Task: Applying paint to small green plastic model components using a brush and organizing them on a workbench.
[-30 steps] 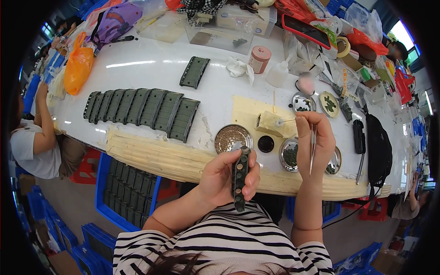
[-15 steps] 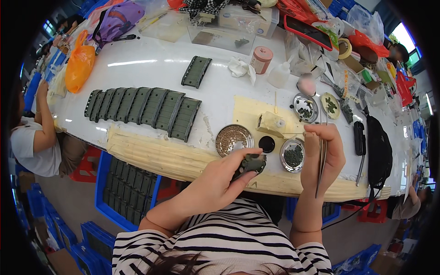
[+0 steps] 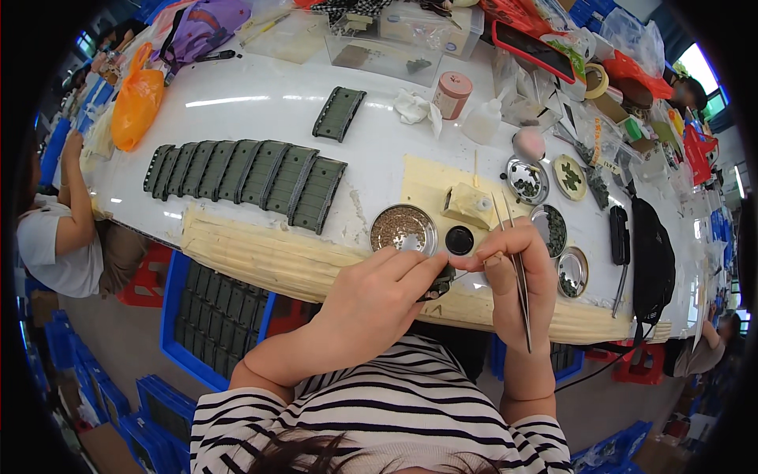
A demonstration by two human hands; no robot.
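My left hand (image 3: 379, 292) is closed round a small dark green moulded part (image 3: 439, 286), most of it hidden by the fingers. Close beside it, my right hand (image 3: 525, 265) keeps metal tweezers (image 3: 519, 280) in its grip, their tips pointing up and away from the part. Thumb and forefinger of that hand also pinch what looks like a thin pin-like stick, its end by the part. Just beyond the hands are a small round black pot (image 3: 459, 239), a dish of brown grains (image 3: 399, 225) and a yellowish block (image 3: 471, 204).
Steel dishes with dark green bits (image 3: 550, 229) stand to the right, near a black pouch (image 3: 652, 265). Green ribbed panels (image 3: 245, 178) lie in an overlapping row at left. A pink jar (image 3: 452, 95) and clear boxes are farther back. A blue crate (image 3: 170, 308) sits below the table edge.
My right hand has come left and down from beside the yellowish block to the part in my left hand. More of the right-hand dishes now shows. My left fingers have closed further over the part.
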